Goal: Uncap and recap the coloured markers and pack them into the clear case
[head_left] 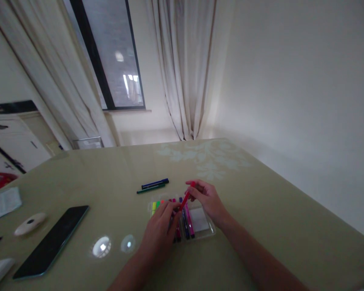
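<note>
A red marker is held at a slant above a clear plastic case. My right hand pinches it near its upper end. The fingers of my left hand are closed at its lower end. Inside the case are a pink marker, a dark blue marker and several others, with yellow and green ones at the left. A white card-like piece lies in its right part. My left hand covers much of the case's left half.
Behind the case, a blue pen and a green pen lie on the table. To the left are a dark tablet, a white oval object and a paper. A wall borders the table's right side.
</note>
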{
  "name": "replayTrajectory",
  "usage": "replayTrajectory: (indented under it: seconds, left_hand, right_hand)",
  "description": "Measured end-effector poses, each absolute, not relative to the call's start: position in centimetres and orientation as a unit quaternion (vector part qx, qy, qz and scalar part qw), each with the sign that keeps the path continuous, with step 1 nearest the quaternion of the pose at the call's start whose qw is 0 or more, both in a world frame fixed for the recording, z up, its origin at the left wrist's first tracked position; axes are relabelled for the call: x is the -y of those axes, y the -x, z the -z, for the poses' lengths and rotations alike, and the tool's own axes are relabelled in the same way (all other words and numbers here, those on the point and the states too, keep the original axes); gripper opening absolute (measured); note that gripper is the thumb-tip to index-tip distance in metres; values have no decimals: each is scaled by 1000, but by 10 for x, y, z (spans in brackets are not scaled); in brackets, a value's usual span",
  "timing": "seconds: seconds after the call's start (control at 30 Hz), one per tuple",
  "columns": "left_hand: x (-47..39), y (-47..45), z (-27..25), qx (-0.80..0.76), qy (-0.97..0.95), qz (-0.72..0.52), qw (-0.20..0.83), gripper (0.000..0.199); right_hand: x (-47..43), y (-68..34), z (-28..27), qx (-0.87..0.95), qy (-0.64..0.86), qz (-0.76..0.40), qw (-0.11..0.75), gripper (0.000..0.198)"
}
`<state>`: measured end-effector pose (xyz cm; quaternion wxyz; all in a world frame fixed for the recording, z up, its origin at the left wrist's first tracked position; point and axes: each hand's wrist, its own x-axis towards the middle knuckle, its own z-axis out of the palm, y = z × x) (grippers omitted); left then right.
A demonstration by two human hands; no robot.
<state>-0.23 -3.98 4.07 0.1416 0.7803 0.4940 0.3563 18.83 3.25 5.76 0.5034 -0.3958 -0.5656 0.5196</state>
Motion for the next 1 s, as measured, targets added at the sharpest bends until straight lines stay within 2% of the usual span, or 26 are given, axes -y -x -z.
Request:
replayTrajectory:
  seconds: [0.07, 0.13, 0.2, 0.27, 0.53, 0.73, 0.9, 1.0]
  left_hand:
    - [43, 2, -37, -480, -808, -323, 115, 29]
    - [45, 0, -32, -455, -840, -281, 96, 46]
    - [48, -2, -28, -434, -864, -241, 88, 63]
    - [49, -2, -25, -431, -873, -213, 87, 69]
    - [42, 6, -28, -446, -868, -199, 86, 64]
    - [40, 5, -27, -443, -868, -208, 90, 63]
    - [41, 5, -26, -433, -869, -217, 98, 66]
    - [41, 4, -29, -420, -879, -207, 93, 57]
  right_hand:
    - [-37, -193, -57, 555, 406, -509, 518, 46]
    - [-42, -198, -55, 556, 417, -497, 519, 46]
    - [-46, -204, -51, 562, 431, -499, 500, 46]
    - [-50, -208, -46, 565, 447, -507, 473, 46]
    - [-47, -205, -31, 648, 458, -489, 362, 40]
    - [-46, -202, -30, 660, 449, -468, 379, 35]
    - [-42, -199, -33, 700, 478, -371, 380, 32]
    - [-39, -196, -34, 718, 494, -325, 366, 30]
